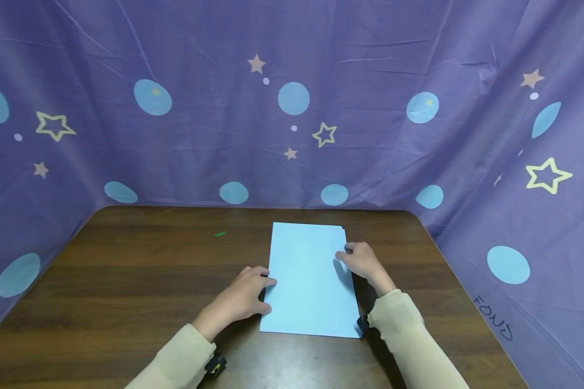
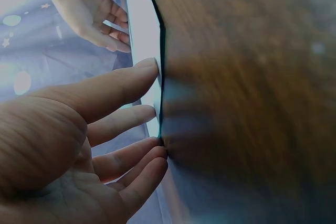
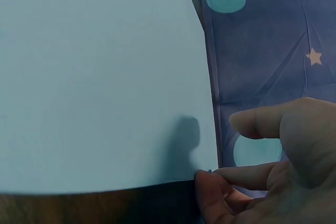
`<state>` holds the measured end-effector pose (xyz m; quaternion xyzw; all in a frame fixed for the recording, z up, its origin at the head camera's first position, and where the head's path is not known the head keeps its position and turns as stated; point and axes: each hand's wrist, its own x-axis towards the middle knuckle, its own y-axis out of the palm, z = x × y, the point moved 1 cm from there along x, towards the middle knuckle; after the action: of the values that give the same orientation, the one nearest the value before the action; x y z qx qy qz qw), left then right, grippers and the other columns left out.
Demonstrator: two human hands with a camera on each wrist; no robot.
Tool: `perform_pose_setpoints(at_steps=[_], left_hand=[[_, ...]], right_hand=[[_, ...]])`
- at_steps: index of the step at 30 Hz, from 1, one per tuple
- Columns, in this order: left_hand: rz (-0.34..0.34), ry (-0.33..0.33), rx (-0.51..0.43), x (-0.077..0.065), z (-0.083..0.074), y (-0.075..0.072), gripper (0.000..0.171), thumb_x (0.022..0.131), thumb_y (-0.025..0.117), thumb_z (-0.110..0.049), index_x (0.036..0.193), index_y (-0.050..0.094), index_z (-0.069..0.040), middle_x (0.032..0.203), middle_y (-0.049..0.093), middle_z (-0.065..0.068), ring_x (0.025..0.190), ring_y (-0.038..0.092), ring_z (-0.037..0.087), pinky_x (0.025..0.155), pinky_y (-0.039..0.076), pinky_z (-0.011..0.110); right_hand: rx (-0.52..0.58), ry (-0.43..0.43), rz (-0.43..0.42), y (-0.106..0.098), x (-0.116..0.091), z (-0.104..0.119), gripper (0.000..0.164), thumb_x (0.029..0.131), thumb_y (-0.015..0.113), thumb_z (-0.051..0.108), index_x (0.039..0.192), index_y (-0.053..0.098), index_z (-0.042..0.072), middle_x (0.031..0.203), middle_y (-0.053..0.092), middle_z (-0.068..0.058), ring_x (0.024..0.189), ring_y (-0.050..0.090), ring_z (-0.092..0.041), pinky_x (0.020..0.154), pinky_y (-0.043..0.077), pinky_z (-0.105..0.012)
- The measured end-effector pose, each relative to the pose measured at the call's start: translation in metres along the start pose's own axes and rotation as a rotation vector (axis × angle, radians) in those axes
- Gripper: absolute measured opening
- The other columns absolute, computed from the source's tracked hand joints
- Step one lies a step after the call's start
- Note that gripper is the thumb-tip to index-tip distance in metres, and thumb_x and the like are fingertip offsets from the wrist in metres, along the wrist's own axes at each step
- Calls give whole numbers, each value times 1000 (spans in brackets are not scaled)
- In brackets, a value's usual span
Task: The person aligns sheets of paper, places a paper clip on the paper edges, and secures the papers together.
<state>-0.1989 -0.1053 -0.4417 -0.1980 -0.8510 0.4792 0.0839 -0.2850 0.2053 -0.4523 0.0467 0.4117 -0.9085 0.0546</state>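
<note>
Pale blue paper sheets (image 1: 306,281) lie upright on the brown table, with a sliver of a lower sheet showing at the far right corner. My left hand (image 1: 243,293) is at their left long edge. Its fingers are spread, and in the left wrist view the thumb (image 2: 126,85) and fingertips meet the paper's edge. At the right long edge is my right hand (image 1: 365,262). In the right wrist view, its lower fingers (image 3: 212,190) touch the paper's edge, while the thumb (image 3: 257,121) is held apart from it and casts a shadow on the sheet.
A small green paper clip (image 1: 220,234) lies on the table (image 1: 126,281), left of the paper's far end. Purple cloth (image 1: 199,108) with stars and blue circles hangs behind and along both sides. A black wrist strap (image 1: 216,365) is at the left sleeve.
</note>
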Motion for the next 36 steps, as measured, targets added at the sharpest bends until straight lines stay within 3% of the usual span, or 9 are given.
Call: perform_pose_setpoints(at_steps=[18, 26, 31, 36], left_hand=[[2, -17, 15, -31, 8, -7, 51, 80, 93, -12, 126, 75, 1, 144, 60, 21, 133, 52, 41, 105, 49, 55], [18, -27, 12, -36, 6, -12, 50, 78, 94, -10, 123, 76, 1, 143, 61, 21, 135, 51, 43, 108, 48, 58], [22, -23, -3, -35, 6, -15, 47, 78, 94, -10, 120, 77, 1, 136, 63, 20, 131, 54, 43, 108, 48, 58], [-24, -50, -48, -29, 10, -17, 36, 81, 93, -13, 111, 79, -2, 123, 68, 13, 119, 62, 36, 101, 53, 54]], right_hand=[[17, -35, 22, 18, -11, 16, 61, 103, 65, 29, 146, 54, -13, 152, 53, -31, 138, 53, -40, 115, 45, -56], [47, -25, 25, 21, -17, 19, 59, 103, 65, 27, 147, 55, -12, 146, 59, -24, 114, 54, -30, 101, 49, -46], [48, -29, 32, 21, -17, 21, 59, 103, 66, 28, 147, 56, -10, 144, 61, -22, 113, 55, -28, 99, 49, -45], [50, -32, 37, 21, -16, 24, 61, 103, 65, 28, 148, 54, -11, 148, 57, -25, 115, 55, -30, 100, 50, -45]])
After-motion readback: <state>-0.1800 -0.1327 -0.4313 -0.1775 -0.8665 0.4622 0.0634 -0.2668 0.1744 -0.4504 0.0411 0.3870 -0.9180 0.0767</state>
